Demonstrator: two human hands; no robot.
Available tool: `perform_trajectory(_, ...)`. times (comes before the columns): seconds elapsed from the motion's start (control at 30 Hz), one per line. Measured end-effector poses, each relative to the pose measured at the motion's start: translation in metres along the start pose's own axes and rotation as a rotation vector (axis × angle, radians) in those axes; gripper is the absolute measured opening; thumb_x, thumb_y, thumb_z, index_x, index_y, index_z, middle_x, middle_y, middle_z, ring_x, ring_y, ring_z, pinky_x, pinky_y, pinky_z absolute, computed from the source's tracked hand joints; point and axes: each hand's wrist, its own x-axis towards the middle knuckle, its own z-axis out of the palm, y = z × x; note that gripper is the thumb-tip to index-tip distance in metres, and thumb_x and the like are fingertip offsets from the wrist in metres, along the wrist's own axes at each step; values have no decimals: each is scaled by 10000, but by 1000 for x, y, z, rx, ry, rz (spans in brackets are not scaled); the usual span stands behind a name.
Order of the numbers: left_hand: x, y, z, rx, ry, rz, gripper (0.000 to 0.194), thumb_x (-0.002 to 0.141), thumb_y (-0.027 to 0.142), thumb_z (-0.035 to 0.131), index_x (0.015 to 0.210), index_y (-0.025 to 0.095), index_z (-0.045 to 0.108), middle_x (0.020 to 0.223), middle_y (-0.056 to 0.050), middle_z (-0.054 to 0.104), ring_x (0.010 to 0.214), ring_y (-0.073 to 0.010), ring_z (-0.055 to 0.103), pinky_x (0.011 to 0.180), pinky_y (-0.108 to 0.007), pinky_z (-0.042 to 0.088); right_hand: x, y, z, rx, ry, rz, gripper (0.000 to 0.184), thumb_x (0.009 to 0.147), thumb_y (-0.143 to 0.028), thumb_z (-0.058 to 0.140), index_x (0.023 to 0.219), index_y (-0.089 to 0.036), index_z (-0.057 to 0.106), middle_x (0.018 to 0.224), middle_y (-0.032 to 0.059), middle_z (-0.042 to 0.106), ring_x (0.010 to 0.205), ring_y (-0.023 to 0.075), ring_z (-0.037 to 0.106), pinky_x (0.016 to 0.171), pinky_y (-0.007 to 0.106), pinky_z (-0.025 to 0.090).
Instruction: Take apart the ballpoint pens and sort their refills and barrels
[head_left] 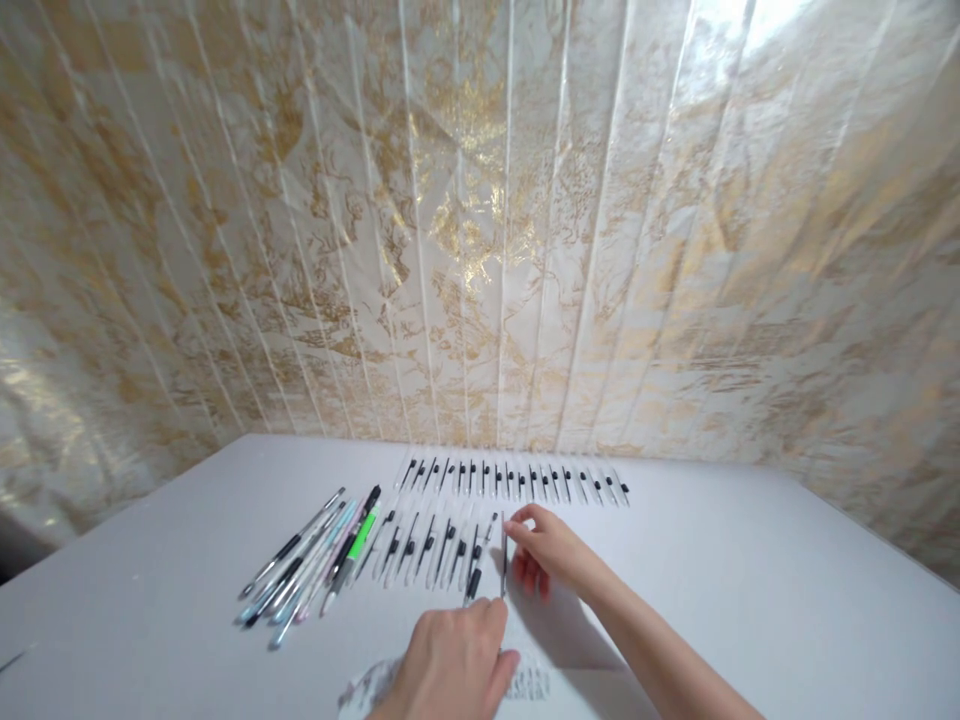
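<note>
A slim dark pen (504, 560) stands out between my two hands, lying along the table. My right hand (547, 550) pinches its far end between thumb and forefinger, with the other fingers curled below. At the near end, my left hand (457, 650) is closed, back upward. Its fingertips are mostly hidden where they meet the pen. Just left of the pen lies a clear pen with a black grip (474, 583), its lower end near my left knuckles. A row of clear pens with black clips (429, 545) continues leftward.
A farther row of similar clear pens (508, 480) lies near the back edge. At left is a loose pile of mixed pens (300, 575), with a bright green marker (362, 535) beside it. A printed paper (532, 682) lies partly under my left hand. Shiny patterned sheeting (480, 250) rises behind the white table (712, 560).
</note>
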Motion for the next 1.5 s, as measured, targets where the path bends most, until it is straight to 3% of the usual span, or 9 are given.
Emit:
perform_trajectory(0.1,0,-5,2,122,72,-45,199,899,194,495,1034,173,638,981,-114,704,817,-318,706,612,-323,432,-2,-9,7,-196,79,-69,315,858,-272,505,1140,-154,426,468,-61,559,359,147,505,416,238,384)
perform_trajectory(0.23,-1,-15,11,151,148,-49,212,871,184,512,1044,188,634,970,-95,690,761,-292,707,596,-307,420,-14,-14,14,-441,191,-228,315,808,-203,565,1109,-133,507,721,38,671,563,159,599,577,258,412)
perform_trajectory(0.47,4,-9,13,142,144,-50,251,865,200,510,1087,205,627,1115,-103,657,760,-229,701,622,-282,459,-17,-12,24,-495,249,-360,320,752,-128,609,1070,-129,571,1070,135,630,845,211,617,773,291,425)
perform_trajectory(0.83,7,-1,7,114,101,-15,269,902,224,476,1124,185,623,1149,-129,651,848,-288,699,661,-331,474,-6,-2,20,-465,254,-406,307,732,-105,591,1037,-131,611,1075,134,597,817,208,609,830,326,446)
perform_trajectory(1.07,8,-1,6,79,141,0,186,905,237,510,1034,190,635,1101,-91,658,808,-247,692,623,-294,421,-2,2,18,-446,254,-452,284,747,-64,547,1007,-149,622,1049,116,632,855,200,621,784,271,454)
perform_trajectory(1.2,13,-9,2,-170,207,22,113,885,270,544,852,204,629,841,-8,677,709,-189,638,613,-266,354,-5,-5,6,-323,216,-452,333,746,7,437,996,-142,600,1016,100,634,763,152,607,708,265,468)
perform_trajectory(1.3,28,-19,-4,-508,301,-10,261,901,371,496,715,202,565,640,35,583,620,-156,542,594,-255,321,-12,-15,-6,-104,14,-419,344,716,9,402,953,-161,584,833,20,610,582,104,549,507,217,418)
perform_trajectory(1.4,46,-26,-8,-875,353,63,390,903,492,445,660,195,513,618,24,543,630,-154,508,624,-258,360,-21,-24,-12,69,-229,-458,194,727,-89,520,892,-177,568,687,-34,577,550,100,536,469,199,412)
perform_trajectory(1.5,60,-25,-8,-1105,314,164,453,899,561,419,659,188,507,640,-6,577,657,-163,525,674,-276,402,-25,-28,-12,171,-288,-473,194,691,-213,663,819,-194,519,616,-61,572,513,90,527,468,197,431)
